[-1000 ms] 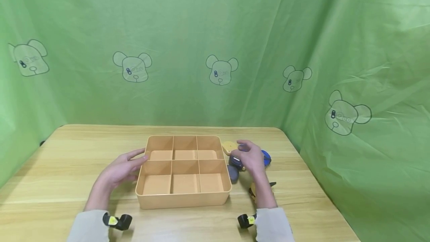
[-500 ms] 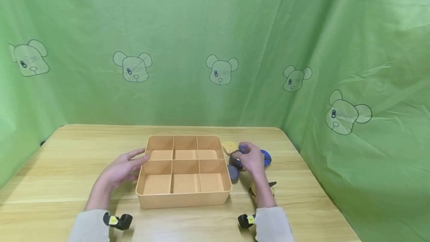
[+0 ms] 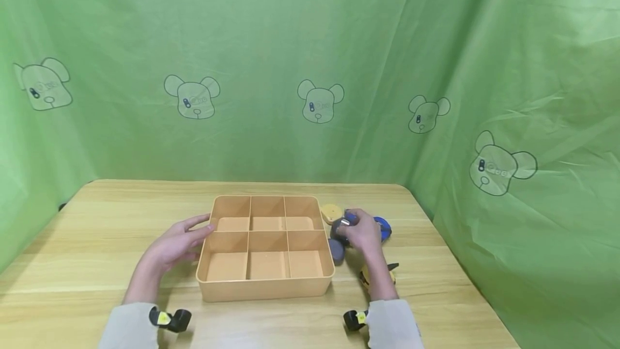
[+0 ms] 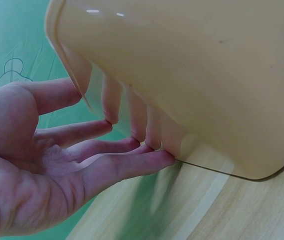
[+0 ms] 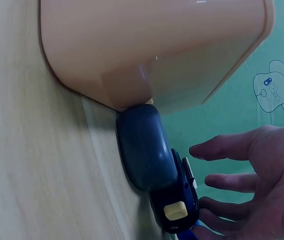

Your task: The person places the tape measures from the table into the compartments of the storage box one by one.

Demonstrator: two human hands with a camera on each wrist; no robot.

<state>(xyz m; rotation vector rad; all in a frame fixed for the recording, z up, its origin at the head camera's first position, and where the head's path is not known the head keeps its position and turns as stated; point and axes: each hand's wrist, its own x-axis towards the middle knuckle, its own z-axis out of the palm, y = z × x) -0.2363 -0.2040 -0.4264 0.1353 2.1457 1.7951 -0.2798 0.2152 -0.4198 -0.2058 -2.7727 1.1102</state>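
A tan six-compartment tray [image 3: 265,279] stands mid-table. My left hand [image 3: 180,240] lies flat with straight fingers, and its fingertips [image 4: 166,156] touch the tray's left wall [image 4: 191,75]. Right of the tray lies a cluster of tape measures. My right hand [image 3: 352,226] hovers low over a dark one with a yellow button [image 5: 177,209]. Its fingers [image 5: 216,150] are spread and only loosely bent, and I see no grip. A dark grey tape measure [image 5: 144,150] leans against the tray's corner [image 5: 132,95].
Around the right hand lie a tan round tape measure [image 3: 331,212], a blue one [image 3: 385,228] and a yellow-black one [image 3: 366,276] by the wrist. Green bear-print cloth [image 3: 310,69] walls in the back and both sides. Bare wood [image 3: 121,209] spreads left of the tray.
My right hand has sunk and its fingers have bent down toward the dark tape measure. The left hand and the tray have stayed put.
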